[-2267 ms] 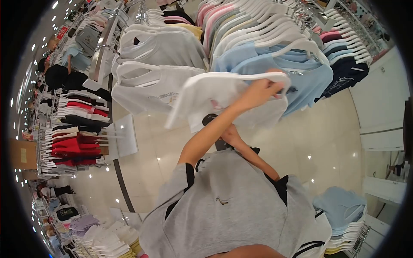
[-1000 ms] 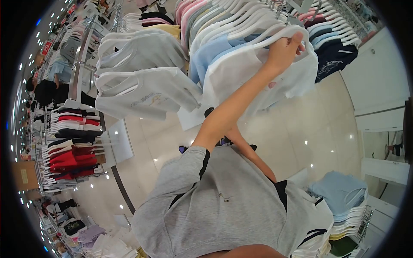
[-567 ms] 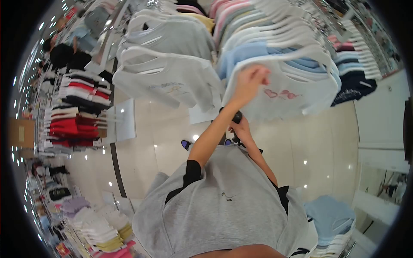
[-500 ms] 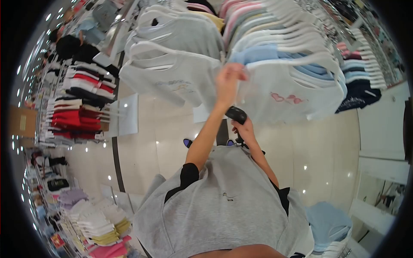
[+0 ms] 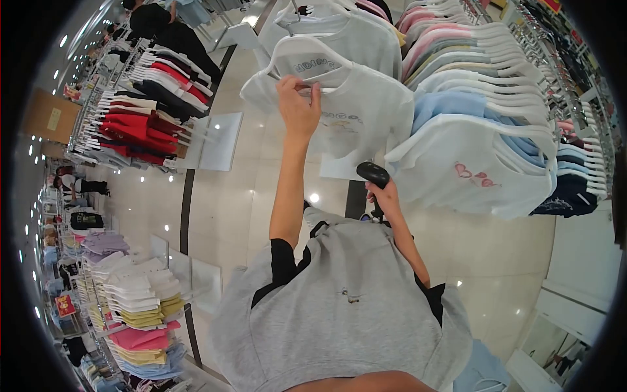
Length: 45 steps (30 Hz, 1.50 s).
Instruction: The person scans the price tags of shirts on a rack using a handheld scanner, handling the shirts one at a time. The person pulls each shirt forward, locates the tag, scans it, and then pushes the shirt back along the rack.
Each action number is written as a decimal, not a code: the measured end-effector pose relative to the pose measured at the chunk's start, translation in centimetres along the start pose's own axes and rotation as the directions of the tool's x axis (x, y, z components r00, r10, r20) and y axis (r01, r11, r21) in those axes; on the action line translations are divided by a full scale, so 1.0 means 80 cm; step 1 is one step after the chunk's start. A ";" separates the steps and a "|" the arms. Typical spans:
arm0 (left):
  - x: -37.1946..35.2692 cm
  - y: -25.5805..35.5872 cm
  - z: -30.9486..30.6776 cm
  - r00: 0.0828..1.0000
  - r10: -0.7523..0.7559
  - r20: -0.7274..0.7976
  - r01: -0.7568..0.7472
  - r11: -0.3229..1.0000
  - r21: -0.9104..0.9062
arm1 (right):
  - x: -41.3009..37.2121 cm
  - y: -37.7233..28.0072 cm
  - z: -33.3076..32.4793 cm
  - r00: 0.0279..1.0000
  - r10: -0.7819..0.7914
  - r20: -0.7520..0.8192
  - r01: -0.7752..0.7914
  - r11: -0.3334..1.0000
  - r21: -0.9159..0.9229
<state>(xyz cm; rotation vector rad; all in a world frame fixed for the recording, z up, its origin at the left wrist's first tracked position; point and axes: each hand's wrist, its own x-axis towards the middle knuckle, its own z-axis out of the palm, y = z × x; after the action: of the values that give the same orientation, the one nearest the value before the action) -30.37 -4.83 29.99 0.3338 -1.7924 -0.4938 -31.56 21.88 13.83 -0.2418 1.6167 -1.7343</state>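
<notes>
My left hand [image 5: 299, 110] reaches up to the neckline of a white T-shirt [image 5: 375, 108] on a white hanger [image 5: 297, 47]. Its fingers are bent at the collar, with the thumb apart from them; no cloth is plainly pinched. Grey lettering and a small print show on the shirt's chest, partly behind my hand. Low in front of my body, my right hand [image 5: 385, 196] is closed around the handle of a black handheld barcode scanner [image 5: 373, 172]. The scanner's head points up and away from me, below the hanging shirts.
Beside the lettered shirt hangs a white shirt with pink hearts [image 5: 475, 175], before a row of pastel tops [image 5: 480, 78]. Red and dark clothes [image 5: 140, 130] hang on a left rack. Folded-looking white and yellow tops [image 5: 140, 294] are lower left. A person in black [image 5: 153, 26] stands upper left.
My left hand has moved left from between the two front shirts to the lettered shirt's neckline. My view has shifted, so the racks appear farther right. The scanner stays in my right hand.
</notes>
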 end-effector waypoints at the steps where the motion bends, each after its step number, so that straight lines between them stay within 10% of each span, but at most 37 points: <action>1: -0.002 -0.001 -0.002 1.000 -0.004 0.002 0.004 1.000 0.001 | -0.001 0.000 0.000 1.000 0.001 0.001 -0.001 1.000 0.007; 7: 0.002 0.000 -0.015 0.992 0.117 -0.049 -0.115 0.993 0.040 | -0.007 0.010 -0.008 1.000 0.020 -0.014 -0.020 1.000 0.000; 9: 0.006 0.013 -0.028 0.949 0.108 0.295 -0.174 0.963 0.207 | -0.002 0.021 -0.016 1.000 -0.012 -0.029 0.011 0.999 -0.032; 12: 0.004 0.027 -0.034 0.913 0.131 0.387 -0.267 0.908 0.323 | 0.034 0.052 -0.034 0.976 -0.190 -0.102 0.177 0.976 -0.124; 14: 0.001 0.028 -0.045 0.907 0.119 0.403 -0.251 0.922 0.294 | 0.077 0.062 -0.055 0.914 -0.381 0.143 0.401 0.788 -0.467; 16: -0.001 0.028 -0.057 0.901 0.112 0.419 -0.239 0.934 0.265 | 0.096 0.052 -0.046 0.941 -0.326 0.093 0.335 0.852 -0.403; 22: -0.040 0.030 -0.077 0.962 0.241 0.127 -0.262 0.945 0.193 | 0.145 0.048 -0.037 0.989 -0.029 0.147 0.083 0.922 -0.378; 24: -0.098 0.022 -0.094 0.997 -0.079 0.023 0.074 0.981 0.181 | 0.140 0.037 -0.032 0.975 -0.005 0.223 0.114 0.871 -0.478; 26: -0.187 -0.009 -0.101 0.896 -0.401 0.190 0.361 0.908 0.214 | 0.131 0.025 -0.021 0.971 0.067 0.228 0.036 0.907 -0.419; 30: -0.417 -0.055 -0.079 0.195 -0.595 0.780 0.550 0.725 0.416 | 0.082 -0.043 0.017 0.879 0.268 0.394 -0.252 0.963 -0.094; 31: -0.426 -0.040 -0.061 0.191 -0.595 0.781 0.554 0.722 0.415 | 0.068 -0.061 0.025 0.853 0.247 0.461 -0.251 0.966 -0.053; 33: -0.439 -0.011 -0.033 0.748 -0.381 0.543 0.479 0.876 -0.046 | 0.030 -0.114 0.040 0.826 0.274 0.492 -0.293 0.955 -0.040; 34: -0.422 -0.004 -0.029 0.746 -0.387 0.543 0.486 0.872 -0.047 | 0.019 -0.129 0.044 0.799 0.291 0.527 -0.329 0.944 -0.021; 36: -0.381 -0.012 -0.020 0.327 -0.732 0.598 0.932 0.356 -0.073 | 0.013 -0.133 0.043 0.790 0.260 0.556 -0.327 0.945 0.023; 40: -0.324 0.001 -0.017 0.404 -0.738 0.540 0.913 0.358 -0.194 | 0.003 -0.133 0.029 0.863 0.076 0.500 -0.054 0.997 -0.059; 42: -0.316 0.008 -0.010 0.308 -0.769 0.560 0.951 0.243 -0.189 | -0.002 -0.122 0.015 0.911 -0.067 0.406 0.151 0.972 -0.179; 44: -0.321 -0.003 -0.005 0.013 -0.822 0.569 0.971 -0.126 -0.205 | 0.000 -0.095 -0.008 0.793 -0.577 0.194 0.590 0.651 -0.477; 45: -0.333 -0.015 -0.001 0.020 -0.742 0.671 0.910 -0.265 -0.320 | -0.001 -0.082 -0.023 0.858 -0.486 0.164 0.505 0.744 -0.438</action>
<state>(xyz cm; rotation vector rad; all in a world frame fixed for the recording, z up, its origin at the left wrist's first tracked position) -23.07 6.61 7.02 1.0322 -0.9609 -2.4024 -35.09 22.97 19.55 -1.0231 2.0569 -1.6507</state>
